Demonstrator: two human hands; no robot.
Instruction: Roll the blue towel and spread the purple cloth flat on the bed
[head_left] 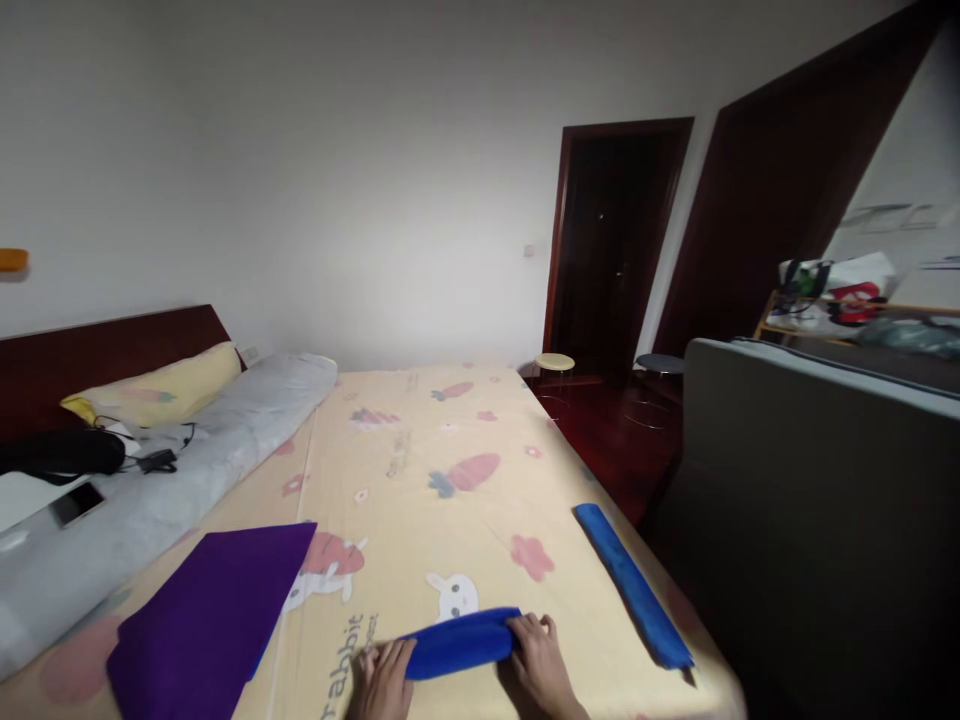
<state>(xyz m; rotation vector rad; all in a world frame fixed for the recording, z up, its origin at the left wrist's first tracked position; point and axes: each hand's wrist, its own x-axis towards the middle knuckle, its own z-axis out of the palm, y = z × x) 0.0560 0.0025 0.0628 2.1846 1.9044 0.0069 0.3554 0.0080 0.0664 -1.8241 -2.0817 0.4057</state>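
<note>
A rolled blue towel (459,642) lies on the yellow carrot-print bedsheet (420,470) near the bed's near edge. My left hand (385,678) grips its left end and my right hand (541,668) grips its right end. A second blue towel (631,585), rolled long and narrow, lies along the bed's right edge. A flat folded purple cloth (210,615) rests to the left of my hands.
A grey rolled duvet (187,460), a yellow pillow (161,390), a phone (75,503) and a black item with cables lie at the left by the dark headboard. A grey sofa back (810,480) stands right of the bed. Two stools (555,365) stand near the dark doorway.
</note>
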